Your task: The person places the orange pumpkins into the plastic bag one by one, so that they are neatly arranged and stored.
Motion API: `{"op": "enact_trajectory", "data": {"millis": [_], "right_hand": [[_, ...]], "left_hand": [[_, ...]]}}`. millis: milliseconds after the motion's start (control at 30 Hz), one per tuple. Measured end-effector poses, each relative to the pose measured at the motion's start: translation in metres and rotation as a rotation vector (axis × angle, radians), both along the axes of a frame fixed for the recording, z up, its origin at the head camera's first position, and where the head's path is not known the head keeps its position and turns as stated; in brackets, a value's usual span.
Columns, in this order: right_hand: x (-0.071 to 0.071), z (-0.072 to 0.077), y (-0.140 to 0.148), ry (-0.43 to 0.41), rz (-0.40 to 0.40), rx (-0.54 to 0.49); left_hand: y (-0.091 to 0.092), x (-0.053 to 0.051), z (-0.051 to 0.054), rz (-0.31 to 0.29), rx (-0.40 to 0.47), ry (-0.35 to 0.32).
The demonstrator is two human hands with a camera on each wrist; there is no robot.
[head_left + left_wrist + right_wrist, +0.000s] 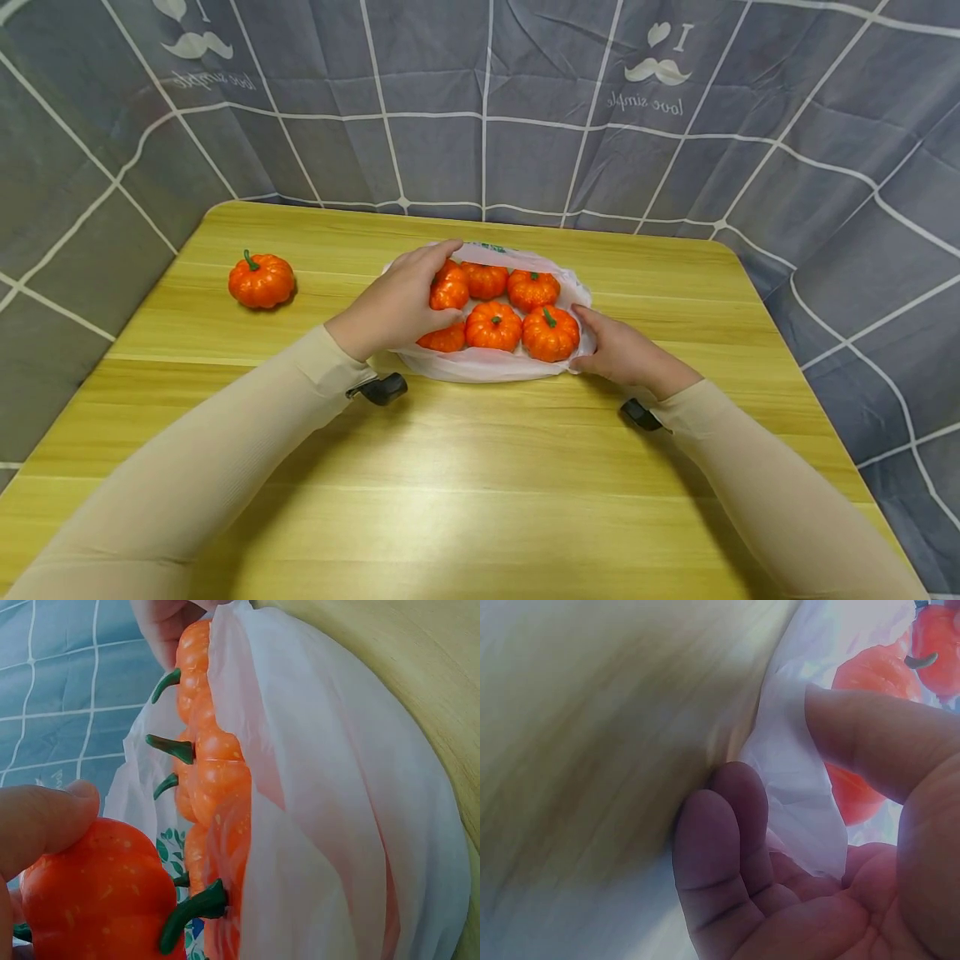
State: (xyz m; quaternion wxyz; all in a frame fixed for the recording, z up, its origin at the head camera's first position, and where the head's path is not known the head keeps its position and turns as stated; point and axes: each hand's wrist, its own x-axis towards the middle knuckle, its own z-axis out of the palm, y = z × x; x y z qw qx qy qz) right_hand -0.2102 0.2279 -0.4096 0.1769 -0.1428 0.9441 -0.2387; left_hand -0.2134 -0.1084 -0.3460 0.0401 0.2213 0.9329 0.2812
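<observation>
A white plastic bag (480, 365) lies on the table with its mouth open, and several small orange pumpkins (493, 326) with green stems are inside it. At the bag's left end, my left hand (397, 302) holds another pumpkin (105, 892), thumb on its side, over the opening. The left fingers are mostly hidden in the left wrist view. My right hand (626, 350) grips the bag's right edge, the thumb on the inside and fingers on the outside, as the right wrist view shows.
One more orange pumpkin (261, 281) stands on the left of the wooden table (450, 500). A grey curtain (442, 158) with white grid lines hangs behind the table and along both sides.
</observation>
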Motion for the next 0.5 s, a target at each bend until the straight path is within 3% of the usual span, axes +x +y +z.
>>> {"op": "enact_trajectory", "data": {"millis": [500], "right_hand": [[0.0009,-0.0009,-0.0004,0.008,0.006,-0.009]], "left_hand": [[0.0026,-0.0053,-0.009,-0.01,-0.026,-0.004]]}}
